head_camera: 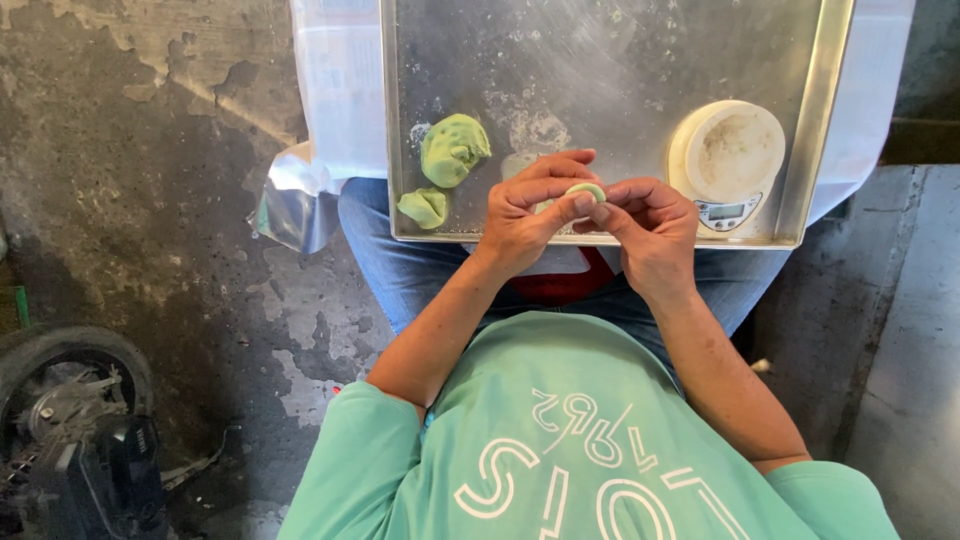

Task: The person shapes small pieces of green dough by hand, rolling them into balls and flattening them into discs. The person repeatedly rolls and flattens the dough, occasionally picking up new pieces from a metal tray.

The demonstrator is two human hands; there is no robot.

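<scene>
Soft, even daylight, sharp focus throughout, dull glare on the metal tray (812,120), faint shadows.

Stained, flaking concrete floor (150,150); dark tyre (60,350) lower left; daylight.

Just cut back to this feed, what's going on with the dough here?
A seated person holds a small green dough piece between both hands, left hand and right hand, pinching it at the fingertips above a metal tray on their lap. Two more green dough lumps, a larger one and a smaller one, lie at the tray's left. A small digital scale sits at its right.
</scene>
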